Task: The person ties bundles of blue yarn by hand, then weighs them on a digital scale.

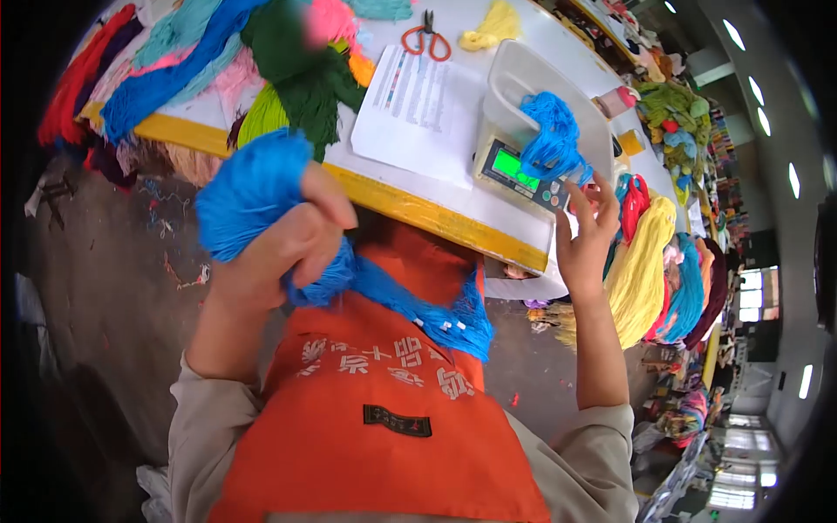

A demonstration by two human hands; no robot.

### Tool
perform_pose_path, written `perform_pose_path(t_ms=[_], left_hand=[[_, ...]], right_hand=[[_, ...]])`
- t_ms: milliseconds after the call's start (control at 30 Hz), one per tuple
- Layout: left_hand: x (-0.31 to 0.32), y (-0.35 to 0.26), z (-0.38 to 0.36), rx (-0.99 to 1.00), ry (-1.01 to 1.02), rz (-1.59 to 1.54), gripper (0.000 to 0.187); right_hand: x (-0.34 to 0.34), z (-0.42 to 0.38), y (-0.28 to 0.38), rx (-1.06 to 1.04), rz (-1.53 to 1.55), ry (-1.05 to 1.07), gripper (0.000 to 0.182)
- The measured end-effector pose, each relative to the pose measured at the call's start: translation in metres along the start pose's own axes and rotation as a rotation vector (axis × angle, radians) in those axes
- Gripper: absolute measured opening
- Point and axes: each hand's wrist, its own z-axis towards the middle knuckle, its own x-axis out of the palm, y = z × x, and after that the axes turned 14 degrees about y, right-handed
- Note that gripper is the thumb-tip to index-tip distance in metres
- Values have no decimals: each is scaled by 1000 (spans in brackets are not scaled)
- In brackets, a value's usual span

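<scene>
My left hand (292, 240) is wrapped round a bright blue skein of yarn (253, 192). Part of that skein trails down across my orange apron (384, 436), with small white ties along it. On the right, my right hand (590, 228) has its fingers spread at the front corner of a digital scale (493, 181) with a lit green display. A smaller blue yarn bundle (551, 126) lies in the scale's clear plastic tub (510, 74) and hangs over the front, partly covering the panel. My right fingertips are right at its lower end.
A printed sheet (410, 131) lies left of the scale on the white table with a yellow edge (392, 196). Red-handled scissors (426, 39) and a pale yellow yarn bundle (493, 24) are behind. Colored skeins pile at left; yellow skeins (641, 270) hang at right.
</scene>
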Motion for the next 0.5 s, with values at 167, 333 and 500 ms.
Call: perform_pose_path(t_ms=[167,333,500], left_hand=[[7,11,-12,-204,-45,-110,25],[8,11,-21,-329,-80,-100,22],[10,4,-23,-373,-22,-32,24]], right_hand=[[2,4,6,-2,-31,14,50],[5,12,16,35,-65,55,48],[3,17,24,38,-70,51,47]])
